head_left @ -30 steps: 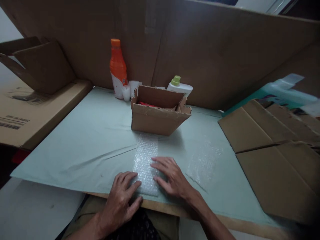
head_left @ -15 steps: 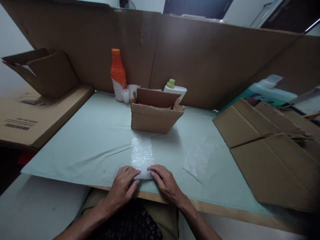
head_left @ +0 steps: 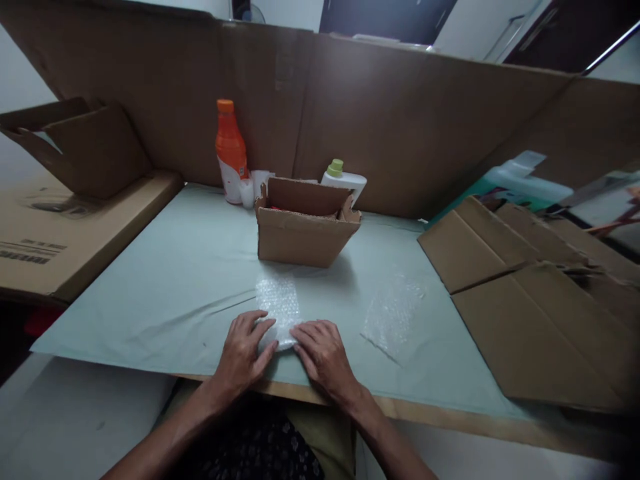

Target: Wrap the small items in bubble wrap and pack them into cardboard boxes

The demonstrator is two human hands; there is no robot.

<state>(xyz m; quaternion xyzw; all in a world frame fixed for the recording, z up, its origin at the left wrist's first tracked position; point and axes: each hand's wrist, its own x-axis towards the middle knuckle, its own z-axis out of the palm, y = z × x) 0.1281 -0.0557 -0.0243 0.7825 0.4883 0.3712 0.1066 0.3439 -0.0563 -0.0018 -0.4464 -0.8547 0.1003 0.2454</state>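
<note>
A strip of bubble wrap [head_left: 278,299] lies on the pale green cloth near the table's front edge, its near end folded into a roll. My right hand [head_left: 323,350] presses its fingers on the right end of that roll, thumb tucked on the near side. At the left end, my left hand [head_left: 243,347] has its fingers and thumb spread apart, close beside the wrap. Whether something lies inside the roll is hidden. Just beyond the strip stands an open cardboard box [head_left: 305,237] with something red inside.
A second bubble wrap piece [head_left: 393,317] lies to the right. Behind the box stand an orange bottle [head_left: 231,147], small white cups [head_left: 247,192] and a white bottle [head_left: 345,179] with a green cap. Flattened cardboard [head_left: 530,333] covers the right side; a large carton [head_left: 90,233] sits left.
The near end of the bubble wrap has been rolled farther away from me, so the flat strip is shorter. My left hand's fingers have lifted and spread.
</note>
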